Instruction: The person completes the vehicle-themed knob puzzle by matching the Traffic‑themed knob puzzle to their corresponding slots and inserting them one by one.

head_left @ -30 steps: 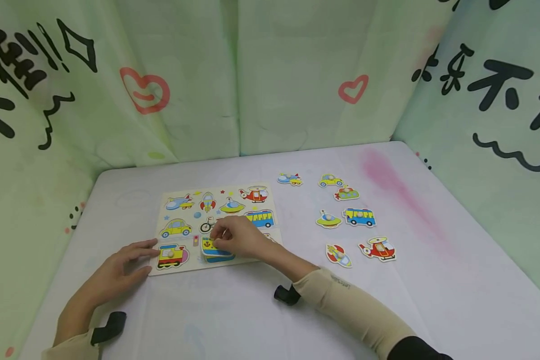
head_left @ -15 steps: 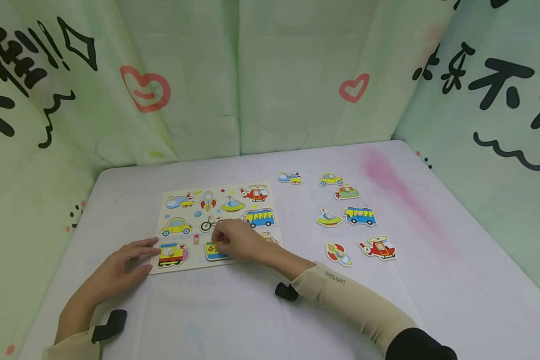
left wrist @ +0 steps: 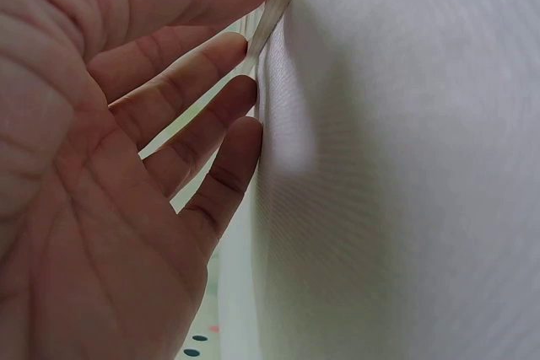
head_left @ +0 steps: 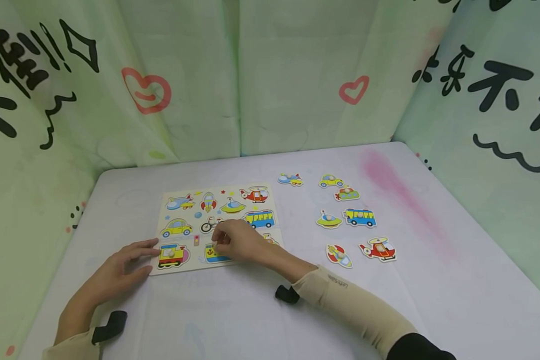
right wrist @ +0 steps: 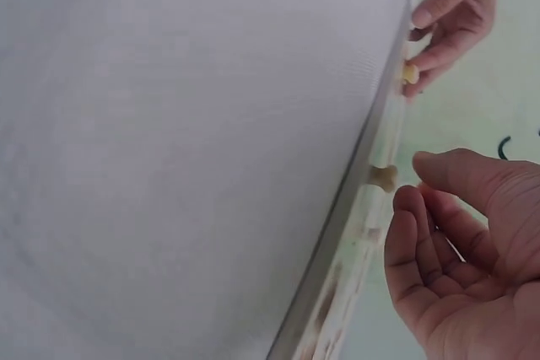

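Observation:
A flat puzzle board [head_left: 191, 237] printed with vehicles lies on the white table. My left hand [head_left: 119, 272] rests at the board's left edge, fingers extended; the left wrist view shows the fingertips [left wrist: 245, 137] close to that edge. Over the lower middle of the board is my right hand [head_left: 240, 242], bent above a yellow-and-blue boat piece [head_left: 213, 254] with an anchor, which lies in its place, partly hidden. In the right wrist view, its knob [right wrist: 384, 177] shows just outside the loosely bent fingers and thumb. A train piece [head_left: 172, 256] sits in the lower left of the board.
Right of the board lie loose knobbed pieces: a plane [head_left: 290, 179], car [head_left: 331, 180], submarine [head_left: 347, 193], flying saucer [head_left: 328, 219], bus [head_left: 359, 217], rocket [head_left: 339, 255] and helicopter [head_left: 378, 249]. A pale green curtain [head_left: 288, 100] hangs behind the table.
The boat piece, raised and askew a second ago, has gone down flat into its place on the board, the right hand moving slightly with it. The left hand has stayed still.

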`<state>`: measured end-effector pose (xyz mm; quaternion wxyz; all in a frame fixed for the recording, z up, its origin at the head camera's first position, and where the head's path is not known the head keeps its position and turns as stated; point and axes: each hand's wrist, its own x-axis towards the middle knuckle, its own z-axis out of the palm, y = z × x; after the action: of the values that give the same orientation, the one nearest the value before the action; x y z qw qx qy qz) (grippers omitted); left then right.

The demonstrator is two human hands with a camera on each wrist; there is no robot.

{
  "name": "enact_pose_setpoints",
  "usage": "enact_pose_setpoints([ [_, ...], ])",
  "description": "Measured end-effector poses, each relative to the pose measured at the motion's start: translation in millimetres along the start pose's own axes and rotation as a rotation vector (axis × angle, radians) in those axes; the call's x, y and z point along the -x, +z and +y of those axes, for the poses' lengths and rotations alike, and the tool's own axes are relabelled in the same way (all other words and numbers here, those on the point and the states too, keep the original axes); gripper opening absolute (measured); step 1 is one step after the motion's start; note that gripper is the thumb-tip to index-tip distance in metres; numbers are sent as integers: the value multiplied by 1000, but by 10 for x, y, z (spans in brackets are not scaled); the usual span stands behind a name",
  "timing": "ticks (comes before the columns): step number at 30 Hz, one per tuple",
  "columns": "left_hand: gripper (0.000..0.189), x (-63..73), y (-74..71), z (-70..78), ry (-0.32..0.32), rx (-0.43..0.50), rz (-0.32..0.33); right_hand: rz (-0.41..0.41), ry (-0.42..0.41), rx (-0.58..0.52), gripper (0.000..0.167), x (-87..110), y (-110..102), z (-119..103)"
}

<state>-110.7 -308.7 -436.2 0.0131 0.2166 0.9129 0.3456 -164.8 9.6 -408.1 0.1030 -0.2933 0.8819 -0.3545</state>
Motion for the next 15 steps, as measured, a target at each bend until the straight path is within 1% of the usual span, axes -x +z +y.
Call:
enact_pose_setpoints([
  [5, 39, 5, 6, 13, -3, 0, -2, 71, 7, -164, 21, 94, -118, 3],
  [8, 39, -4, 1, 20, -11, -1, -10, 106, -3, -244, 22, 165, -210, -12],
  [12, 40, -8, -7, 29, -7, -2, -6, 125, 2, -312, 22, 234, -287, -15],
  [15, 39, -3, -2, 23, -3, 1, -4, 128, 10, -329, 22, 267, -316, -13],
])
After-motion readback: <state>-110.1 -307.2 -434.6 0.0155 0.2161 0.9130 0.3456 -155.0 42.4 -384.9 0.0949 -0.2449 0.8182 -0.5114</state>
